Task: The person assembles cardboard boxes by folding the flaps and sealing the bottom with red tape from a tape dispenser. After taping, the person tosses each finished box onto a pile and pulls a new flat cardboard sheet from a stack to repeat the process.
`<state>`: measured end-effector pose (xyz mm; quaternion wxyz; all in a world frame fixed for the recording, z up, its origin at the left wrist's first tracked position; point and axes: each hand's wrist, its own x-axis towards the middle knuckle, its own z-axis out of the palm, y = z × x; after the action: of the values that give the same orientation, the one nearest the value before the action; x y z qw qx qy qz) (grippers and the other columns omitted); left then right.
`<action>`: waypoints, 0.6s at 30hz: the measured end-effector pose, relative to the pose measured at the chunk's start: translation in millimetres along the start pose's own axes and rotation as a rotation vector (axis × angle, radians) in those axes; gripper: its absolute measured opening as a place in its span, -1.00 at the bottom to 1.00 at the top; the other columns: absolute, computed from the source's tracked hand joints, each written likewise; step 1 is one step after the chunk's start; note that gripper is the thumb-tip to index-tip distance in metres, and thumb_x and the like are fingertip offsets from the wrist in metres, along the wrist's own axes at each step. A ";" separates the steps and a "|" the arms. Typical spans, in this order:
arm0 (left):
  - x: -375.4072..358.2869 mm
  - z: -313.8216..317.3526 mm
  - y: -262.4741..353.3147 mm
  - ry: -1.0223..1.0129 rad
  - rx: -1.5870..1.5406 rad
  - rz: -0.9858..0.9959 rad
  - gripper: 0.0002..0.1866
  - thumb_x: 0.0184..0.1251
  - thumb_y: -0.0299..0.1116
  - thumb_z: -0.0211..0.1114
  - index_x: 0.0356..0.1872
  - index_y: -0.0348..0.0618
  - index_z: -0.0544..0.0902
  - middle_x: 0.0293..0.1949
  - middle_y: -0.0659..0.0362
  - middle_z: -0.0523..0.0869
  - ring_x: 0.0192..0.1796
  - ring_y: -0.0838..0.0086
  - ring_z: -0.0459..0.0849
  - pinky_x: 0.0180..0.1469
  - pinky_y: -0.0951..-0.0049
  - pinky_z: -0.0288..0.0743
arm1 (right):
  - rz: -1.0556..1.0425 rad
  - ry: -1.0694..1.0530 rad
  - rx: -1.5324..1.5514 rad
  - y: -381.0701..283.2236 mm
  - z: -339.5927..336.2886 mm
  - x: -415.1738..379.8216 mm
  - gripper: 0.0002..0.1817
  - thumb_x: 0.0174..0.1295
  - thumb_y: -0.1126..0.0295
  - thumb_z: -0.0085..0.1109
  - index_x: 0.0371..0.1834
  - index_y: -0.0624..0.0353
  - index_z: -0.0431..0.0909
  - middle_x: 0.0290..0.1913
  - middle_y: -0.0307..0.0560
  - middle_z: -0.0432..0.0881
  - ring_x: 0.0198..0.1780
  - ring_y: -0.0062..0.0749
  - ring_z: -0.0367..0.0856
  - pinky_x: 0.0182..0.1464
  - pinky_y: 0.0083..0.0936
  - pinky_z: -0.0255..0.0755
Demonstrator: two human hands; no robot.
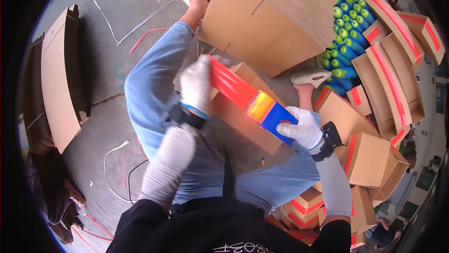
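My right hand (301,127), in a white glove, is closed around the blue end of a tape dispenser (279,123) with a yellow-orange part. A wide strip of red tape (233,84) stretches from the dispenser up to my left hand (195,85). That hand is gloved and blurred by motion; its fingers appear closed at the tape's far end. Beneath the tape, between my legs, a cardboard box (250,129) is partly hidden by the dispenser and tape.
A stack of flat cardboard (266,24) stands ahead. Red-taped boxes (369,159) pile up at right, near green-topped items in blue netting (346,33). Folded cardboard (58,80) stands at left. Loose straps (117,155) lie on the floor. Another person (383,233) is at lower right.
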<state>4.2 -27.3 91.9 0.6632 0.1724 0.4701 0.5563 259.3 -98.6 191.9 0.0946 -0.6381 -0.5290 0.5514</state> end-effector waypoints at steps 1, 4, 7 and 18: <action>25.4 -25.2 -0.6 -0.024 0.036 0.022 -0.57 0.60 -0.15 0.02 0.00 -0.40 0.61 -0.17 0.00 0.76 -0.15 0.36 0.75 -0.03 0.40 0.63 | -0.058 0.040 -0.011 -8.6 2.9 0.9 -0.69 0.14 0.24 0.42 -0.20 0.24 0.65 -0.35 -0.19 0.67 -0.31 -0.65 0.58 -0.23 -0.56 0.50; 75.6 -62.8 -44.1 0.092 0.258 -0.021 -0.58 0.57 -0.15 0.07 -0.14 -0.36 0.70 -0.28 0.08 0.76 -0.22 0.44 0.72 -0.11 0.43 0.57 | -0.131 0.058 -0.171 -2.1 12.6 20.4 -0.66 0.18 0.23 0.38 -0.13 0.28 0.67 -0.30 -0.16 0.71 -0.29 -0.62 0.60 -0.20 -0.53 0.51; 84.5 -65.0 -76.8 0.105 0.356 -0.080 -0.61 0.55 -0.14 0.10 -0.16 -0.31 0.72 -0.31 0.14 0.76 -0.28 0.50 0.67 -0.11 0.43 0.52 | -0.055 0.055 0.092 -4.3 14.0 28.0 -0.65 0.22 0.25 0.34 -0.08 0.31 0.68 -0.29 -0.12 0.74 -0.27 -0.62 0.62 -0.20 -0.55 0.52; 43.6 -36.1 -49.9 -0.450 0.609 -0.241 -0.23 0.49 0.10 0.12 0.42 -0.41 0.30 0.40 -0.24 0.39 0.45 0.06 0.38 0.48 0.33 0.14 | -0.129 0.070 0.197 4.5 14.8 28.8 -0.69 0.24 0.27 0.35 -0.13 0.32 0.68 -0.32 -0.14 0.74 -0.31 -0.65 0.61 -0.26 -0.56 0.52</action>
<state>0.8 -14.7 17.6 0.7285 0.4223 0.4736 0.2581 245.1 -84.9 165.7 0.2105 -0.6093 -0.5084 0.5709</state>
